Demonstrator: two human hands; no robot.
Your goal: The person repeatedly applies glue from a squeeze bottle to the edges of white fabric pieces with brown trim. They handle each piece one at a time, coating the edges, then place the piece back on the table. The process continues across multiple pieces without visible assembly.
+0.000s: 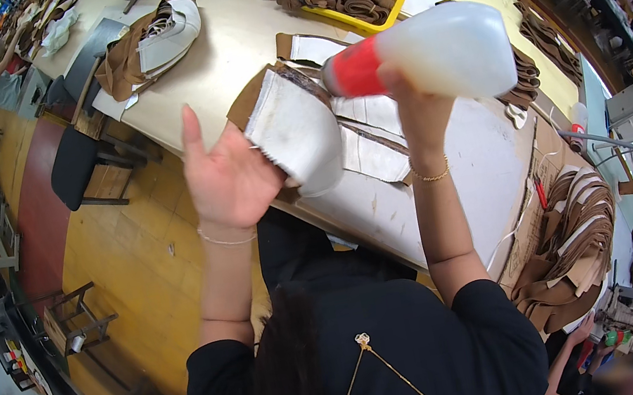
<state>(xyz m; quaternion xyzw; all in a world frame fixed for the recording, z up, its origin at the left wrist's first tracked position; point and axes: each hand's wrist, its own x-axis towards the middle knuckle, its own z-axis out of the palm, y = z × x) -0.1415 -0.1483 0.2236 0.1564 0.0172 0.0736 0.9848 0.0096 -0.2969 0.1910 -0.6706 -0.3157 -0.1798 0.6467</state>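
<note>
My right hand point(425, 114) grips a translucent white plastic bottle point(447, 50) with a red neck band. The bottle is tipped onto its side above the table, its dark narrow end pointing left, slightly blurred. My left hand point(234, 179) is palm up at the table's front edge, thumb stretched away. Its other fingers go under a brown leather piece with a white lining point(297, 129), which curves over them, so they are mostly hidden. Beyond and to the right of that piece, more white-lined brown pieces point(376, 150) lie on the table, partly behind the bottle and my right hand.
A yellow tray point(395, 8) of brown strips stands at the back. Brown and white pieces point(157, 44) are piled at the far left. On the right lie stacked brown pieces point(572, 247) and a red pen-like tool point(540, 193). A dark chair point(85, 165) stands left of the table.
</note>
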